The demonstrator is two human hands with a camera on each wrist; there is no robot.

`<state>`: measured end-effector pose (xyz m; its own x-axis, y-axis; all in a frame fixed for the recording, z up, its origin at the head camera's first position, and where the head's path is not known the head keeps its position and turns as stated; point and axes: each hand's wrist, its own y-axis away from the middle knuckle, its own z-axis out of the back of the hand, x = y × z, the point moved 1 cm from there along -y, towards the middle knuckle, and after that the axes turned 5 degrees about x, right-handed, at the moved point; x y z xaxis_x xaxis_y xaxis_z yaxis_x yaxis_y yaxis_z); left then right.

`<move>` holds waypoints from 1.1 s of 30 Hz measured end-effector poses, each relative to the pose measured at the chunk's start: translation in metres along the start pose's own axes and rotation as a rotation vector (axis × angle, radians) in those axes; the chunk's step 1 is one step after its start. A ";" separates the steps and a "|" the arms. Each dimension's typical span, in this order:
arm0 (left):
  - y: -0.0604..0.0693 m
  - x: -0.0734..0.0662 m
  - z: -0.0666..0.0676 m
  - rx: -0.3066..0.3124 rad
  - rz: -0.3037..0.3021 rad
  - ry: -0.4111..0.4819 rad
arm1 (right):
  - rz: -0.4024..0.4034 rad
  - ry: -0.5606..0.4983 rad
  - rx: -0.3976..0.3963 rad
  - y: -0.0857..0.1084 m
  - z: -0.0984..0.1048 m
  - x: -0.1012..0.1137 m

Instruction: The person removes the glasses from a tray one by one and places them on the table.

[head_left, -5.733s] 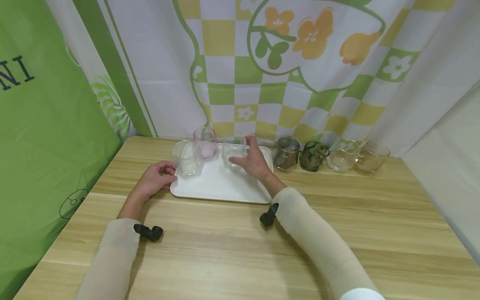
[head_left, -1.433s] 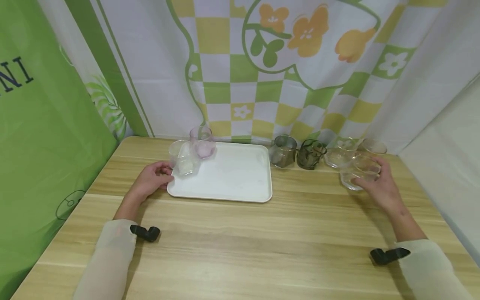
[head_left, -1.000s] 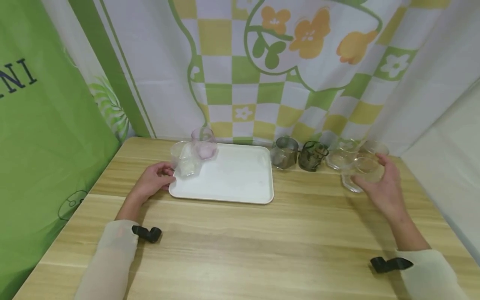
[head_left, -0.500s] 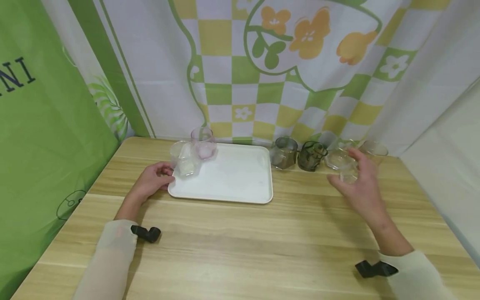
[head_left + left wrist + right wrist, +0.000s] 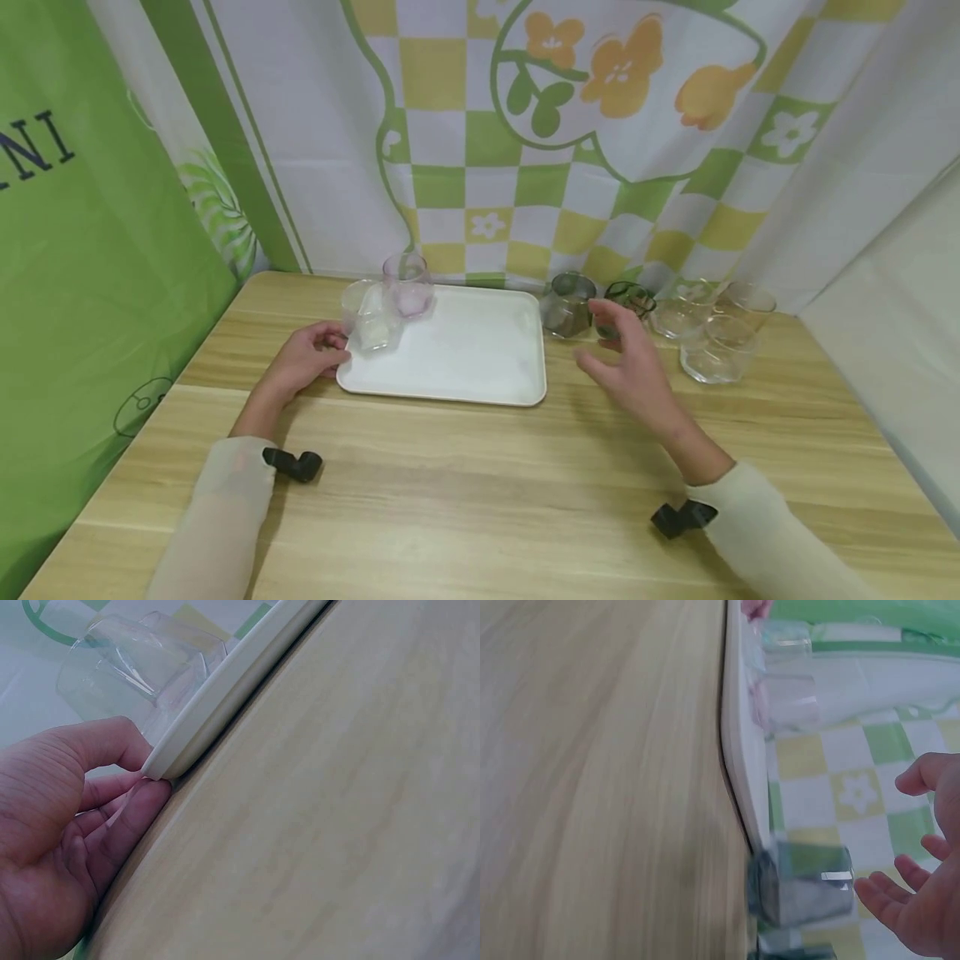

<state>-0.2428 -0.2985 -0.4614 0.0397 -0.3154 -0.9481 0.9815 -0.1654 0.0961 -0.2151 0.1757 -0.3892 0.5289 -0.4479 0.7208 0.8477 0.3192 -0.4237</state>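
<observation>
My left hand (image 5: 303,360) holds the left edge of a white tray (image 5: 457,367); in the left wrist view its fingertips (image 5: 139,754) pinch the rim. On the tray's left side stand a clear glass (image 5: 375,321) and a pinkish glass (image 5: 408,287). My right hand (image 5: 633,367) hangs in the air with nothing in it, thumb and fingers spread. It is just right of a grey glass (image 5: 568,307) and partly hides a dark green glass (image 5: 632,293). In the right wrist view the grey glass (image 5: 806,885) lies close to the fingertips.
Right of the green glass stand a clear glass (image 5: 681,312), an amber-tinted glass (image 5: 750,304) and another clear glass (image 5: 716,354) in front of them. All rest on a wooden table (image 5: 480,500). A patterned curtain (image 5: 540,183) hangs along the back edge.
My right hand took a clear glass off the tray, set it down before the right-hand glasses, let go and moved left toward the grey glass. The left hand stayed at the tray.
</observation>
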 end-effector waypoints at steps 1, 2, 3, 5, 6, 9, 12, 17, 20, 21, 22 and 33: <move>0.000 0.000 0.000 0.001 -0.002 -0.001 | -0.001 -0.010 0.010 -0.003 -0.005 0.001; 0.000 0.000 0.000 0.002 -0.003 -0.001 | -0.004 -0.023 0.019 -0.005 -0.010 0.002; 0.000 -0.001 -0.001 0.005 -0.005 -0.001 | -0.008 -0.037 0.027 -0.007 -0.015 0.003; 0.001 -0.001 0.000 0.006 -0.006 -0.003 | -0.017 -0.069 0.041 -0.013 -0.026 0.006; 0.001 -0.001 0.000 0.005 -0.003 -0.004 | -0.019 -0.091 0.051 -0.016 -0.031 0.008; 0.002 -0.001 0.000 0.004 0.000 -0.004 | -0.019 -0.136 0.078 -0.024 -0.046 0.013; 0.001 -0.001 0.000 0.005 0.001 -0.002 | -0.025 -0.166 0.093 -0.033 -0.059 0.017; -0.001 0.001 0.001 0.012 0.005 0.006 | -0.065 -0.188 0.105 -0.045 -0.079 0.018; -0.002 0.002 0.001 0.014 0.005 0.007 | -0.090 -0.215 0.117 -0.053 -0.090 0.018; -0.002 0.002 0.001 0.013 0.005 0.006 | -0.096 -0.227 0.121 -0.056 -0.094 0.017; -0.002 0.002 0.001 0.013 0.005 0.006 | -0.105 -0.235 0.124 -0.059 -0.098 0.017; -0.001 0.000 0.000 0.009 -0.001 -0.016 | -0.239 -0.156 0.189 -0.099 -0.135 0.018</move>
<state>-0.2438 -0.2983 -0.4617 0.0360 -0.3297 -0.9434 0.9799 -0.1739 0.0981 -0.2843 0.0233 -0.4087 0.2917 -0.4004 0.8687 0.9168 0.3761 -0.1345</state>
